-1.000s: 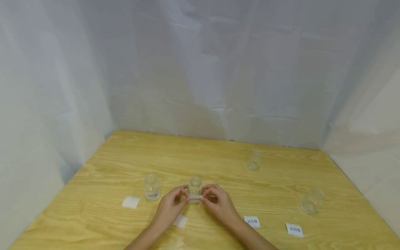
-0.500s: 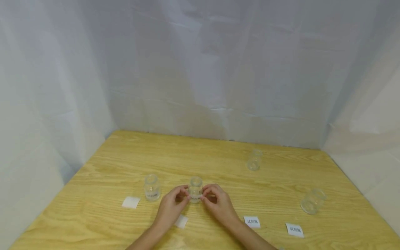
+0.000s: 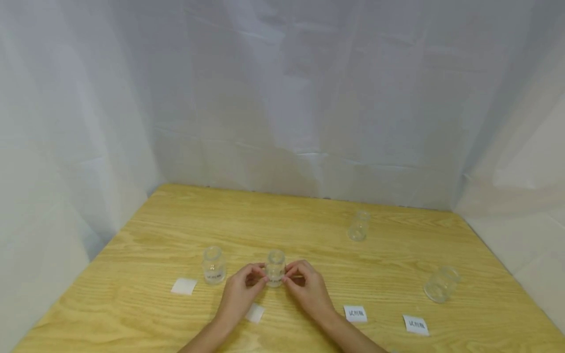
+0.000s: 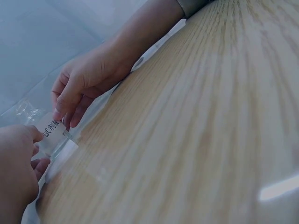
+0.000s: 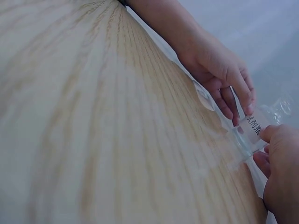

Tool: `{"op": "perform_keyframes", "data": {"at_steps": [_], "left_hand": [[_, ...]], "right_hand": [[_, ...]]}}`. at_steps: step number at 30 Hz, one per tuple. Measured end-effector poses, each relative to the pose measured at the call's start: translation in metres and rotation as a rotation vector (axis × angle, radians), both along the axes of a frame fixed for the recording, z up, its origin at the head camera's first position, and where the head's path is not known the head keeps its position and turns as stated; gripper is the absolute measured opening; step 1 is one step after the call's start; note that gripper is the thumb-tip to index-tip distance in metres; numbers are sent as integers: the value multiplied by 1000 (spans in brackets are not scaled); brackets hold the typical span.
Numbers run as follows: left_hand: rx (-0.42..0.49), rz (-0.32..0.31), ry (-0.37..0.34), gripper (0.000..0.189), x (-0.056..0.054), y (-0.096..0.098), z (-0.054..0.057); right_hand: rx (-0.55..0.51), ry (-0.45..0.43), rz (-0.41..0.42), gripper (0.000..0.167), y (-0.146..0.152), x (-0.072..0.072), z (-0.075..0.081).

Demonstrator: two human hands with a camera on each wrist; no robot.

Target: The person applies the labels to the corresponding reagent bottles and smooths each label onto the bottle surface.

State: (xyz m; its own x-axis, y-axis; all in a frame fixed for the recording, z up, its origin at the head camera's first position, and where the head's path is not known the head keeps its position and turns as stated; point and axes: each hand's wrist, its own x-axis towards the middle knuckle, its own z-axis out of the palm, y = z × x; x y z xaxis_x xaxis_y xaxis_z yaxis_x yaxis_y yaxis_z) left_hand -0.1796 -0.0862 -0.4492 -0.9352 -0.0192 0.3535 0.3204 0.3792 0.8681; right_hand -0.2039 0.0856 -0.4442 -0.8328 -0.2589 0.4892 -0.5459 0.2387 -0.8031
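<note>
In the head view, a small clear glass bottle (image 3: 275, 264) stands upright on the table between the two hands. Across the lower part of its near side lies a white paper label (image 5: 252, 125) with handwritten black characters. My left hand (image 3: 240, 290) pinches the label's left end, its thumb against the glass. The right end is pinched by my right hand (image 3: 311, 289) in the same way, its other fingers curled beside the bottle. Part of each hand's fingertips is hidden behind the glass. Left of the hands stands another clear bottle (image 3: 214, 264) with a similar label near its base.
Two pieces of white paper lie on the wooden table, one blank slip (image 3: 183, 286) at left and another slip (image 3: 254, 313) by the left wrist. Two written labels lie at right, a nearer label (image 3: 355, 314) and a farther-right label (image 3: 416, 324). Unlabelled bottles (image 3: 358, 228) (image 3: 441, 284) stand beyond.
The label strip, held more in front of the bottle a second ago, now sits closer against the glass. Both hands have hardly moved, and the other things lie as before.
</note>
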Motion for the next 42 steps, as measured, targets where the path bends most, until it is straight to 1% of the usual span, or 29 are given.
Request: {"op": "perform_keyframes", "data": {"at_steps": [5, 9, 12, 14, 17, 19, 22, 25, 28, 30, 32, 34, 36, 39, 42], "left_hand": [[42, -8, -17, 10, -1, -1, 0], [70, -14, -33, 11, 0, -3, 2], [100, -29, -52, 20, 0, -5, 4], [130, -60, -77, 29, 0, -7, 7], [138, -148, -102, 47, -2, -10, 9], [131, -221, -93, 54, -5, -12, 10], [106, -324, -66, 55, -11, -16, 8], [95, -381, -48, 50, -15, -19, 5], [73, -389, -38, 49, -17, -20, 4], [73, -387, -34, 48, -19, -20, 2], [74, -386, -35, 49, -20, -20, 2], [73, -381, -39, 49, -20, -20, 2], [72, -379, -42, 49, -20, -20, 2], [74, -382, -46, 48, -21, -21, 2], [75, -394, -46, 48, -21, -23, 1]], "right_hand": [[-31, -52, 25, 13, -1, 10, 19], [-50, -104, 55, 17, 0, 11, 23], [-74, -139, 89, 23, 1, 10, 22], [-85, -166, 120, 30, 2, 9, 20], [-59, -220, 155, 43, 3, 1, 10], [-9, -227, 169, 51, 4, -4, 3], [66, -236, 148, 57, 3, -9, -4], [92, -233, 119, 59, 0, -8, -4], [93, -228, 88, 56, -4, -3, 5], [88, -203, 80, 51, -6, 2, 14], [83, -177, 86, 46, -6, 7, 22], [79, -139, 109, 41, -5, 8, 26], [82, -111, 132, 38, -2, 4, 22], [102, -81, 153, 36, 3, -5, 11], [105, -77, 175, 35, 7, -13, 0]]}}
